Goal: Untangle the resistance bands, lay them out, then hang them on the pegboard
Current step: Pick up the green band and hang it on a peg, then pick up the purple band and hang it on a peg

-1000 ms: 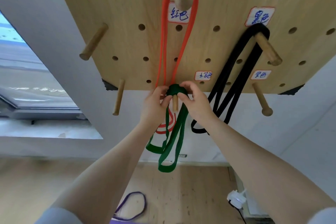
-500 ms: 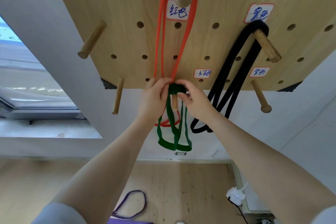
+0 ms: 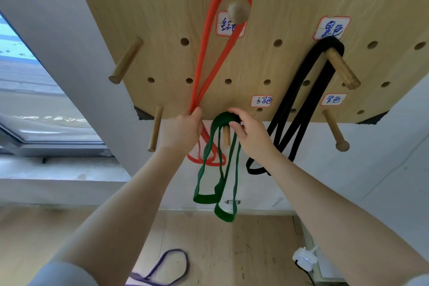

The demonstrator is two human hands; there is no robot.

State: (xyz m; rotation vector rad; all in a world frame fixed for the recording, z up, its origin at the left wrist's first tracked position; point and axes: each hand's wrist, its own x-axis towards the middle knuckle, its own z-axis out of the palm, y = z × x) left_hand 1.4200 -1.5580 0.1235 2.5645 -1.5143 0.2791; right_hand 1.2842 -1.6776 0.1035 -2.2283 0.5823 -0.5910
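Observation:
High on the wooden pegboard [image 3: 162, 18], a red band [image 3: 209, 30] hangs from a round peg. A black band [image 3: 299, 90] is looped over a peg on the right. The green band [image 3: 206, 158] is doubled over a short peg [image 3: 226, 138] at the board's lower edge, and its loops hang down below. My right hand [image 3: 249, 137] grips the top of the green band at that peg. My left hand [image 3: 181, 130] holds the red band's strands where they come together, just left of the green band. A purple band [image 3: 171, 264] lies on the floor.
Bare pegs stick out at the upper left [image 3: 126, 64], lower left [image 3: 155, 132] and lower right [image 3: 335, 131]. Handwritten labels mark the peg spots. A window [image 3: 34, 100] is on the left. A white plug device [image 3: 304, 259] sits on the wooden floor.
My left hand has left the green band and moved left to the red band's strands. The green loops have spread and now hang lower. My right hand stays at the peg.

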